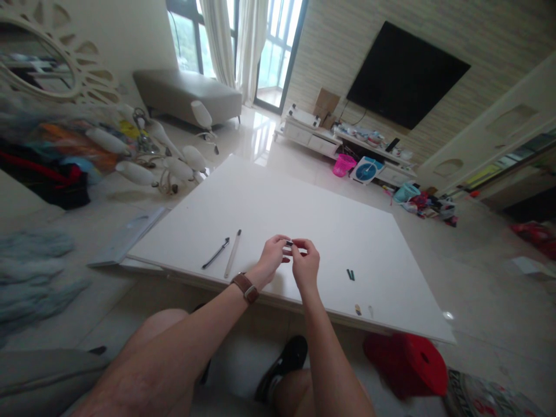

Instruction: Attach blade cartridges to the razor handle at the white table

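My left hand (273,255), with a brown-strapped watch on its wrist, and my right hand (306,264) meet above the white board (278,202) near its front edge. Between their fingertips sits a small dark piece (289,244), pinched from both sides; its kind is too small to make out. Left of my hands lie a slim dark metallic pen-like tool (216,253) and a pale stick with a dark tip (233,253). To the right rest two short dark green strips (350,274). Closer to the edge are a tiny gold-and-dark piece (358,310) and a small whitish piece (370,311).
A red stool (412,365) stands under the board's right front edge. Lamp parts with white shades (178,168) lie on the floor at left. Farther back are a grey bench (186,95), a pink basket (343,165) and a low cabinet (321,143).
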### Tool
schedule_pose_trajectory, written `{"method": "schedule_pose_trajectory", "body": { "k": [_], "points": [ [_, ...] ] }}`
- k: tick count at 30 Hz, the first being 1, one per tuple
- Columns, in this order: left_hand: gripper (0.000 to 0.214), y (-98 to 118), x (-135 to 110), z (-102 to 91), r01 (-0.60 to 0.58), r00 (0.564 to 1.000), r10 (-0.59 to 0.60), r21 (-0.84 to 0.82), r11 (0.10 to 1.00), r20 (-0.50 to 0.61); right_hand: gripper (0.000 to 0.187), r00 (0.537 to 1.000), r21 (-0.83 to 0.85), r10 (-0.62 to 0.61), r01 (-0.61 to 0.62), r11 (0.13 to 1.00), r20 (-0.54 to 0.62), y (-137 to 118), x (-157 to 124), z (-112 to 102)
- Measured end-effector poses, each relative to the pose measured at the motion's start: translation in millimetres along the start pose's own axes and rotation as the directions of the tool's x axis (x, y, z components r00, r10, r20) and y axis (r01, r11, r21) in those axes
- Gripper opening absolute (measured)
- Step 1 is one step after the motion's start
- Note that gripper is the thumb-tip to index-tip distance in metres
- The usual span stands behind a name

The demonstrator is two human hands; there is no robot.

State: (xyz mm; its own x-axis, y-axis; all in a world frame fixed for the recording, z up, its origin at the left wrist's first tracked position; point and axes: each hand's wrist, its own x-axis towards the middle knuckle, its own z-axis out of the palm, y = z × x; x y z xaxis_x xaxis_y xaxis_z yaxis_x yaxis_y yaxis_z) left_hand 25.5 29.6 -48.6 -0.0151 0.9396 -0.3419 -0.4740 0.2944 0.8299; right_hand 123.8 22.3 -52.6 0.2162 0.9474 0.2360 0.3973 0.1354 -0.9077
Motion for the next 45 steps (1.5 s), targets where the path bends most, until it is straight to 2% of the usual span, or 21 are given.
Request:
{"method": "schedule_pose_trajectory", "body": {
  "k": [20,33,45],
  "points": [
    [0.008,1.0,-1.6,1.0,-0.02,1.0,0.02,0.027,0.999,-0.01,0.017,1.0,0.004,-0.024,0.024,1.0,0.013,-0.8,-0.9,1.8],
    [0.013,0.5,-1.7,0.3,0.043,0.999,-0.043,0.004,0.999,0.001,0.016,1.0,0.018,-0.022,0.022,1.0,0.019,-2.2,-1.5,2.4],
    [0.012,5.4,-4.6,-0.2,0.048,0.999,-0.048,0.009,0.999,0.015,0.014,0.999,0.044,-0.02,0.019,0.999,0.031,-6.3,-3.6,3.6]
  ]
}}
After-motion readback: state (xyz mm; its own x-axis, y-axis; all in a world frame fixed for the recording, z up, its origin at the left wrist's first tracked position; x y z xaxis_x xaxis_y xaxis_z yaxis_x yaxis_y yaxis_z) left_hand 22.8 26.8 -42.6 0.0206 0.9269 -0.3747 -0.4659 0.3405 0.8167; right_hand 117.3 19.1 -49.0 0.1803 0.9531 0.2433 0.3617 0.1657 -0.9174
